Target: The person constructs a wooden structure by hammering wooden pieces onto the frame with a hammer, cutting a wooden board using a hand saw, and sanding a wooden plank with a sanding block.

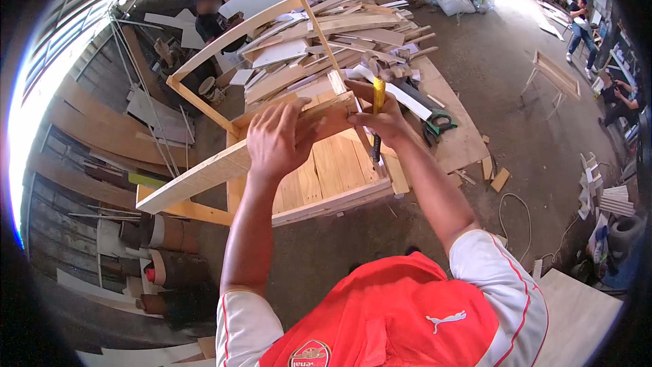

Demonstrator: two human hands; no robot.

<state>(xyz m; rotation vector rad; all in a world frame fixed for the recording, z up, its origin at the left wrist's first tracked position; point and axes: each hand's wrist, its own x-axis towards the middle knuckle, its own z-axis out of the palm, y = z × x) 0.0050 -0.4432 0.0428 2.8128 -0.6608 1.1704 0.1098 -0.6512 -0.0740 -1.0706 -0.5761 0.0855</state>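
A wooden frame [204, 105] with a slatted panel [326, 173] stands in front of me, tilted in the view. Across its near side runs a long pale board [197, 175]. My left hand [274, 139] is closed over this board, thumb and fingers on opposite sides. At the board's far right end is my right hand [384, 119], with a hammer [379, 90] held in its fingers. The hammer's yellow shaft points up, its black grip hangs below the hand, and its head is uppermost. Part of the right fingers is hidden behind the board end.
Behind the frame, a worktable [458, 132] carries a heap of wood offcuts [333, 27] and a green-handled tool [440, 121]. One person [209, 20] is beyond the heap; others [582, 30] are at far right. A cable [528, 221] and scraps [500, 179] lie on the floor.
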